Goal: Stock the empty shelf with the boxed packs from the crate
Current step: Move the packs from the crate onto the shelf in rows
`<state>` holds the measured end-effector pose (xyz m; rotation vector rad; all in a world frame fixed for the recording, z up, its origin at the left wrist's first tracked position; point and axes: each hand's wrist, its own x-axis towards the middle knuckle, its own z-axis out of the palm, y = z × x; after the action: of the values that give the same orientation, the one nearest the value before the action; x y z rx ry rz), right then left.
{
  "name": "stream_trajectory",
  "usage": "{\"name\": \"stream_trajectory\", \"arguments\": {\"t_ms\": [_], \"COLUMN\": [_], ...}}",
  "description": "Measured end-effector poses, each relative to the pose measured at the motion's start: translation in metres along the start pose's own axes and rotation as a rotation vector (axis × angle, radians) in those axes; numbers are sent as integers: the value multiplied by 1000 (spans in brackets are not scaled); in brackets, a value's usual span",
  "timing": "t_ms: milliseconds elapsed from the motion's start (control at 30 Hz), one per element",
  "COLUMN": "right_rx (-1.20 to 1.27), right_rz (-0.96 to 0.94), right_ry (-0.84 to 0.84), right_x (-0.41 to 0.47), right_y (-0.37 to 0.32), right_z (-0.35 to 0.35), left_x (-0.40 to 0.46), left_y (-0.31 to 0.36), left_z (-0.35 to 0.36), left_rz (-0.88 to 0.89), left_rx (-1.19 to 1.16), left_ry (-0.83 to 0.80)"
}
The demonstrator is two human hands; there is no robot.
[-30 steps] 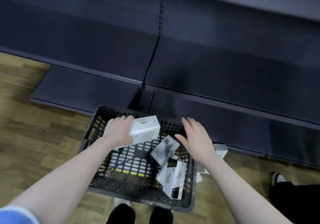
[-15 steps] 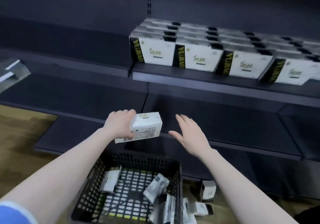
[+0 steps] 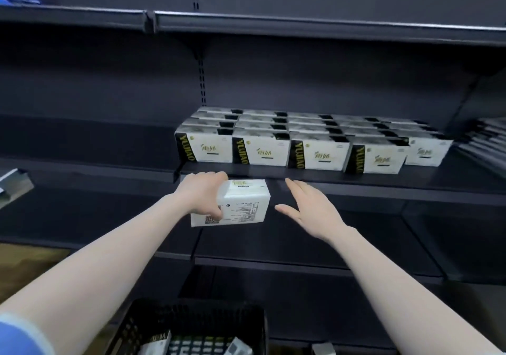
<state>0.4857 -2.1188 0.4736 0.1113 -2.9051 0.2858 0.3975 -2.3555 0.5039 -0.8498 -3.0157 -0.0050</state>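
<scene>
L hand [image 3: 201,195] grips pack [image 3: 241,204]; R hand [image 3: 309,208] open.

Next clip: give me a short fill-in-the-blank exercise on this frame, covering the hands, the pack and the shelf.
1. The white rectangular boxed pack is gripped by the ____ hand.
2. The right hand is ____, its fingers straight, holding nothing.
3. The front row of white-and-black boxed packs on the dark metal shelf shows ____ packs.
4. The black plastic lattice crate sits ____ the hands.

Missing words: left; open; five; below
</scene>
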Motion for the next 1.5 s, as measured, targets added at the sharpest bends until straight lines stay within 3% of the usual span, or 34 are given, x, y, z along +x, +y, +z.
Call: {"name": "stream_trajectory", "arguments": {"t_ms": [233,433,600,1167,1500], "right_rx": [-40,-107,-83,-40,2], "right_rz": [-61,-63,-62,-59,-135], "right_ry": [130,116,105,95,-27], "right_x": [8,10,16,37,31], "right_y": [101,209,261,292,340], "right_z": [-69,-122,-140,-141,-170], "left_x": [69,127,158,201,221], "left_y": [94,198,246,278,349], "left_z": [-43,-60,-68,-82,-88], "left_rz": [20,24,23,138,145], "left_rx": [-39,-74,-68,-103,-155], "left_ry": [71,99,90,27,15]}}
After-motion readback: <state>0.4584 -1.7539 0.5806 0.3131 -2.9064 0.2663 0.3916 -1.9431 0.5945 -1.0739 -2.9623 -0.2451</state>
